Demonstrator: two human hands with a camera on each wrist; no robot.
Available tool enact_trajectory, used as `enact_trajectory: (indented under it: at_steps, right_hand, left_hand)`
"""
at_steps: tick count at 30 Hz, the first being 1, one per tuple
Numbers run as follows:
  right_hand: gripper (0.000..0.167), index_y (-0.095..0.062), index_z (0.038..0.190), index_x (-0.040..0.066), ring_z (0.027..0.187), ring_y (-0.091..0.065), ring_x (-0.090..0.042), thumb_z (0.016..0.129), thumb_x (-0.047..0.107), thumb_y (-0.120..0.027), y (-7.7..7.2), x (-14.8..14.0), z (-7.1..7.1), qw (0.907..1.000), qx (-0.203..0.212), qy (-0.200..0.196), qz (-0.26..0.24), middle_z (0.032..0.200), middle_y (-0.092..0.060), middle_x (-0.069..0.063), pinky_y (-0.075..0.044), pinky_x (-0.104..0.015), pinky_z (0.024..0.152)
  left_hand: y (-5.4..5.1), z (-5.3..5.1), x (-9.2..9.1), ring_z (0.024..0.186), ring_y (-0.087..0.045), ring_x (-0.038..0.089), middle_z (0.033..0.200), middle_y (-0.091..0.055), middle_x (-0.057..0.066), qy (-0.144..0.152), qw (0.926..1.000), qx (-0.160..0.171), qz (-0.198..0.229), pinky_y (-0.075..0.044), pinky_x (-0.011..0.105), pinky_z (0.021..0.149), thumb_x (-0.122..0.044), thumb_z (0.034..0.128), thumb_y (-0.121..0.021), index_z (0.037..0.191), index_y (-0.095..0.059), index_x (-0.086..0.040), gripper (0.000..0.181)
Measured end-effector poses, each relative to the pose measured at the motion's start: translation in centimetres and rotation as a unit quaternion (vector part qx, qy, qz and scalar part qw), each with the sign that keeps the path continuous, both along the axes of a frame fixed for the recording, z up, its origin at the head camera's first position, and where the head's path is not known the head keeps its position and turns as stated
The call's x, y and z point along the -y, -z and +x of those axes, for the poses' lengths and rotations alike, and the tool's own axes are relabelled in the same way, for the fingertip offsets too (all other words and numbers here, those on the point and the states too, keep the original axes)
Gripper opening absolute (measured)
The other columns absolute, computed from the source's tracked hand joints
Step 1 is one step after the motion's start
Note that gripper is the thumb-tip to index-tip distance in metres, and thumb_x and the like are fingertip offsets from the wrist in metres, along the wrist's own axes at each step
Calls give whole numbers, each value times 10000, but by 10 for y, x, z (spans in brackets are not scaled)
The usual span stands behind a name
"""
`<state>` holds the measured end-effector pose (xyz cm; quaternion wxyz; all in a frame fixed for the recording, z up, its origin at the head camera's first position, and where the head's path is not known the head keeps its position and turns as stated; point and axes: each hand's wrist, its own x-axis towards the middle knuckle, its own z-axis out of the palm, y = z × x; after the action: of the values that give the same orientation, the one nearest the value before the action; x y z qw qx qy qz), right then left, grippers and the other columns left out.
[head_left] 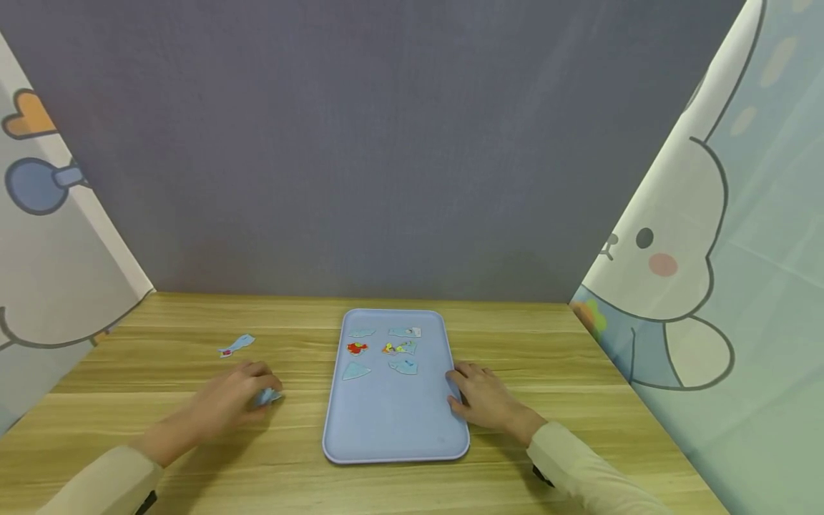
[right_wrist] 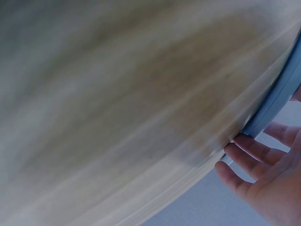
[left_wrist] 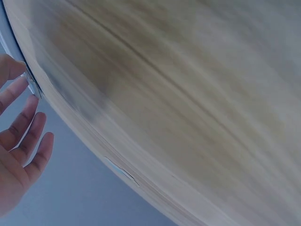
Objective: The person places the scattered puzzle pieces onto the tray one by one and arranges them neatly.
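My left hand is over the table left of the tray, pinching a light blue puzzle piece between thumb and fingers. In the left wrist view that piece appears as a thin edge at the fingertips. Farther back lies another pale blue piece with a red patch, flat on the wood. A lavender-blue tray stands in the middle of the table. My right hand rests against its right edge, fingers loosely bent and touching the rim. In the right wrist view, the fingers are spread along the tray's side.
Several cut pieces lie in two columns in the tray's far half, among them a red one and a multicoloured one. Behind the wooden table rises a grey panel. Cartoon-printed sheets flank it.
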<state>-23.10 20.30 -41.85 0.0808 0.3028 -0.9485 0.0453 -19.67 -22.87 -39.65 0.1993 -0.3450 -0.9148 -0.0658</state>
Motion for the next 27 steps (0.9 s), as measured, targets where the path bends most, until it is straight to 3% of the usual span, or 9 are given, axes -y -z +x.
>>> enact_trajectory:
  at_steps: [5, 11, 17, 27]
  right_hand:
    - [433, -552, 1197, 51, 1162, -491, -329, 867, 332, -559, 0, 0, 0, 10000, 26, 22, 12, 1243, -529, -162, -415, -522, 928]
    - [431, -552, 1195, 50, 1160, -492, -329, 866, 328, -561, -1, 1, 0, 10000, 41, 25, 9, 1237, -532, -161, -414, -525, 926]
    - [436, -553, 1196, 48, 1155, -496, -322, 865, 332, -563, 0, 1, 0, 10000, 21, 14, 15, 1230, -535, -160, -420, -516, 922]
    - [439, -550, 1203, 49, 1165, -490, -329, 869, 334, -558, -1, 0, 0, 10000, 54, 15, -6, 1237, -534, -165, -418, -517, 928]
  left_hand:
    - [0, -3, -11, 785, -554, 146, 890, -610, -56, 234, 9996, -129, 121, -493, 286, 637, -133, 625, -784, 881, -669, -169, 283]
    - [3, -8, -24, 763, -547, 127, 858, -605, -58, 308, 9990, -259, 173, -471, 248, 607, -126, 594, -780, 856, -666, -172, 290]
    - [2, -8, -35, 785, -547, 133, 860, -598, -52, 246, 9996, -114, 118, -476, 256, 618, -155, 602, -773, 860, -665, -185, 282]
    - [-2, -10, -56, 795, -519, 104, 878, -601, -55, 470, 9988, 19, 127, -469, 253, 642, -175, 645, -760, 867, -667, -205, 242]
